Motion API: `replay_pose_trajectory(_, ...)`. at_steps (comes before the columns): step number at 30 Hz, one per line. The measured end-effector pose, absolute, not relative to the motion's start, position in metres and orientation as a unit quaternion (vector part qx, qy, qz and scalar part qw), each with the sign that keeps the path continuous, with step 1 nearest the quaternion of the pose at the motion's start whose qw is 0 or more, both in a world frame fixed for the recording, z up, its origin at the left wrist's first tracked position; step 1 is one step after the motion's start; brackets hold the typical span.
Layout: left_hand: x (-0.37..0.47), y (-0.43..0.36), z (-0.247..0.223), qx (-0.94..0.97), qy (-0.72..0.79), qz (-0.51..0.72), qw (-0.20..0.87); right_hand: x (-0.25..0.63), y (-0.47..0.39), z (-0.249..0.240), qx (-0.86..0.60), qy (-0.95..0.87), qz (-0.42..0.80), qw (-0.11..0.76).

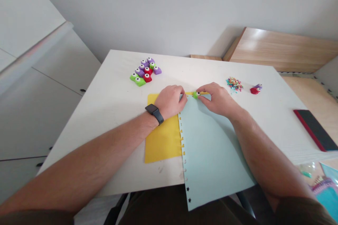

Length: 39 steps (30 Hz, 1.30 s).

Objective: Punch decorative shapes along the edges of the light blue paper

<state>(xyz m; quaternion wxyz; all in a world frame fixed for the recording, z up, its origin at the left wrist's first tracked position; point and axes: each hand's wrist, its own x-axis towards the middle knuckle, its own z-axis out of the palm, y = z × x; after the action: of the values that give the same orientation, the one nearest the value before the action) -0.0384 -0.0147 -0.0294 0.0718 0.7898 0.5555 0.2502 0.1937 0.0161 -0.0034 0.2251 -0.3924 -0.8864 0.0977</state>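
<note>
A light blue sheet of paper [216, 147] has punched holes down its left edge, with star shapes near the bottom. It lies partly over a yellow sheet [163, 140] and hangs past the table's front edge. My left hand [173, 100], with a dark watch on its wrist, is closed at the blue sheet's upper left corner, pinching it. Just to the right, at the sheet's top edge, sits a small green paper punch [195, 95] with a white button. My right hand [215, 98] grips that punch between thumb and fingers.
Several purple, red and green punches [145, 71] cluster at the table's back left. A heap of coloured confetti [234, 84] lies at right, beside a red punch [255, 90] and a purple punch [260, 86]. A dark, red-edged notebook-like object [315, 128] rests at the right edge.
</note>
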Motion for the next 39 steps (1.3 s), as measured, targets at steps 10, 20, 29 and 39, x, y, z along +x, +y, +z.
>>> replay_pose_trajectory(10, -0.0403, -0.0142, -0.0298, 0.792, 0.550, 0.255, 0.075, 0.1940, 0.0159, -0.0016, -0.391, -0.891, 0.083, 0.214)
replay_pose_trajectory(20, -0.0407, -0.0135, -0.0303, 0.787, 0.555, 0.259, 0.078, 0.1946, 0.0168, -0.0033, -0.364, -0.901, 0.077, 0.222)
replay_pose_trajectory(29, -0.0404, -0.0140, -0.0301, 0.786, 0.558, 0.254, 0.075, 0.1929, 0.0137, -0.0020, -0.382, -0.894, 0.079, 0.219)
replay_pose_trajectory(39, -0.0411, -0.0138, -0.0313, 0.787, 0.551, 0.268, 0.081, 0.1935, 0.0148, -0.0028, -0.352, -0.907, 0.065, 0.223)
